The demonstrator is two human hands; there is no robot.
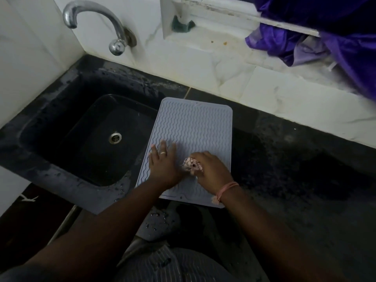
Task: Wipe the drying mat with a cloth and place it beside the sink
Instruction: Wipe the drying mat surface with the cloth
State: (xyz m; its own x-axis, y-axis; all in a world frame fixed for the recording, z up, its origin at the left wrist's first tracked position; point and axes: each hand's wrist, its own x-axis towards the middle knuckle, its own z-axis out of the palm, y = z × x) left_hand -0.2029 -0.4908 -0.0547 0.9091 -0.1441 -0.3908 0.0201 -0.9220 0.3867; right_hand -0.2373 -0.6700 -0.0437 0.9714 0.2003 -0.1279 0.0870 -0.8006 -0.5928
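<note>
A pale blue-grey drying mat (pixel 193 127) with wavy ridges lies on the dark counter, its left edge hanging over the sink rim. My left hand (pixel 162 163) presses flat on the mat's lower left part, fingers spread. My right hand (pixel 211 169) grips a small bunched pinkish cloth (pixel 191 163) against the mat, just right of the left hand. A pink thread band circles my right wrist.
The black sink (pixel 61 127) with its metal drain (pixel 115 137) lies to the left, a chrome tap (pixel 95 19) above it. The wet dark counter (pixel 295 169) stretches right. Purple fabric (pixel 325 37) hangs at the upper right over the white tiled ledge.
</note>
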